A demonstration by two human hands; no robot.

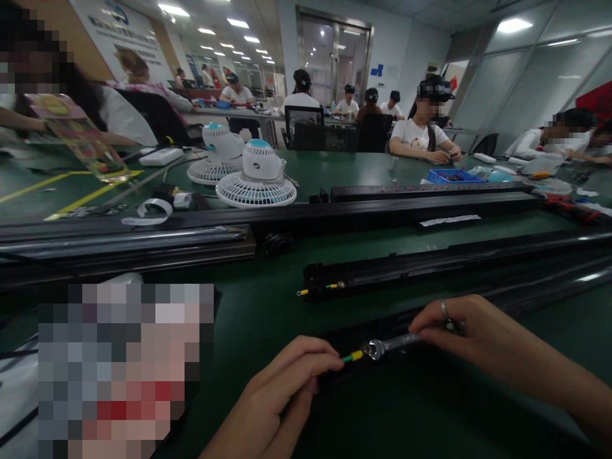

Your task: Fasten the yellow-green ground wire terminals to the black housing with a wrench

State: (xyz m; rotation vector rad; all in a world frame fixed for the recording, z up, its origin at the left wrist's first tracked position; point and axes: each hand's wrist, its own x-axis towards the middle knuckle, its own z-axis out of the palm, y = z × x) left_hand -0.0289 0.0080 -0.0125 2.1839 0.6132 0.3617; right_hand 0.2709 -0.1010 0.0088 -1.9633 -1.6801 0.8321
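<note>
My right hand grips the handle of a small silver wrench, whose ring end sits over a fastener on a long black metal rail lying across the green table. My left hand pinches a yellow-green wire right beside the wrench head. A second black rail with its own yellow-green wire end lies just beyond.
More long black rails cross the green table. Two white desk fans stand behind them. Several people sit working at the far side and right. A blurred patch covers the lower left.
</note>
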